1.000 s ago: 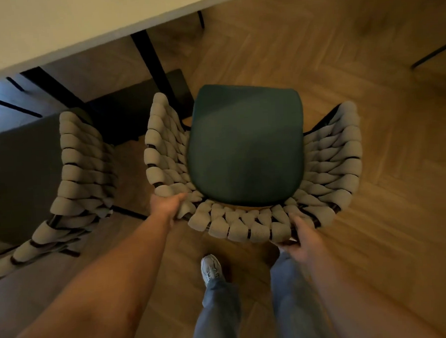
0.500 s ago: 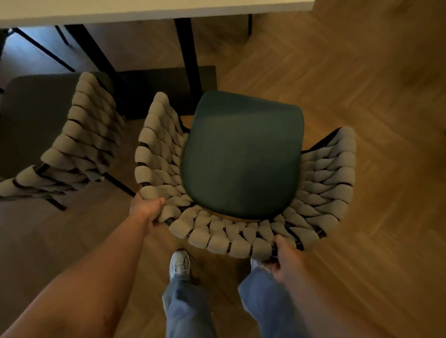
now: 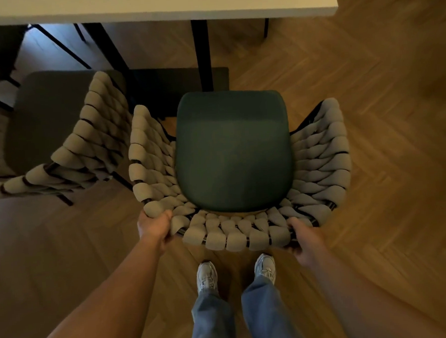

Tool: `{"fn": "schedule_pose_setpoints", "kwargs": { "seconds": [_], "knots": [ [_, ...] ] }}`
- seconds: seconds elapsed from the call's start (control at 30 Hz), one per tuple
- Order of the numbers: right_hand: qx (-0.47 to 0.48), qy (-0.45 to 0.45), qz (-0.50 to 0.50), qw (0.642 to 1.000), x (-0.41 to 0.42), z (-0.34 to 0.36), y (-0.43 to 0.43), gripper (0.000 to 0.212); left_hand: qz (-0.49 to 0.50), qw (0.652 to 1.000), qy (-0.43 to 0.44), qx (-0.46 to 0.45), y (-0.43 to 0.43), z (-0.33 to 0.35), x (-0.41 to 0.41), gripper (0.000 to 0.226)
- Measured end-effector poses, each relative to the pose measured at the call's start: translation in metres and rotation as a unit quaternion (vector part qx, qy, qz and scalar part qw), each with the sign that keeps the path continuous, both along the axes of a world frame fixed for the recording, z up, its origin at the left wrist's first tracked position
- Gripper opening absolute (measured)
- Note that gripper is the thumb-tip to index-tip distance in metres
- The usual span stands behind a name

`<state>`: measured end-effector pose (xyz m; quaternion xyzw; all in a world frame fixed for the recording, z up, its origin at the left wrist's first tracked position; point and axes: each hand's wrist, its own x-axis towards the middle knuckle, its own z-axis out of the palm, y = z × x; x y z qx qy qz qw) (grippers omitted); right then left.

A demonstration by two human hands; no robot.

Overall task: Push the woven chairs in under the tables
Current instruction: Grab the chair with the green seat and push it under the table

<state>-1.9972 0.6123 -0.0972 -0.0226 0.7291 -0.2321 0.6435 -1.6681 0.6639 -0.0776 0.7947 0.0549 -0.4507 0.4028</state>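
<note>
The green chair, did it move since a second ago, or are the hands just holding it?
The green-cushioned woven chair swung round to face the white table squarely; its seat is not yet under the top. The left hand and right hand kept their grip on the woven back rim. The neighbouring woven chair stayed beside it.

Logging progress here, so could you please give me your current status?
Left hand, right hand grip woven chair at back rim. Chair not yet under table. Table leg dead ahead.
</note>
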Motion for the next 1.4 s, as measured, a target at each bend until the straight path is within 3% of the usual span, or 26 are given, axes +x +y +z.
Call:
{"fn": "schedule_pose_setpoints", "kwargs": {
  "seconds": [0.17,0.23,0.33,0.63,0.93,1.4],
  "knots": [
    [-0.051,-0.031,-0.044,0.997,-0.004,0.008,0.002,0.057,0.031,0.988,0.13,-0.077,0.023,0.001,-0.018,0.086],
    [-0.057,-0.001,-0.06,0.997,-0.009,0.015,-0.004,0.064,0.031,0.976,0.185,-0.111,0.027,-0.001,-0.031,0.075],
    [-0.071,0.05,-0.045,0.995,-0.013,0.018,-0.014,0.058,0.034,0.977,0.17,-0.128,0.025,-0.006,-0.04,0.052],
    [-0.1,0.036,-0.059,0.993,0.002,0.015,-0.029,0.031,-0.023,0.986,0.12,-0.114,-0.009,-0.009,-0.015,0.067],
    [-0.1,0.045,-0.052,0.993,0.014,0.01,-0.051,0.039,-0.029,0.986,0.124,-0.108,-0.041,-0.011,0.0,0.075],
    [-0.122,0.044,-0.017,0.991,0.014,0.01,-0.101,0.035,-0.003,0.987,0.117,-0.108,-0.08,-0.008,-0.006,0.06]
  ]
}}
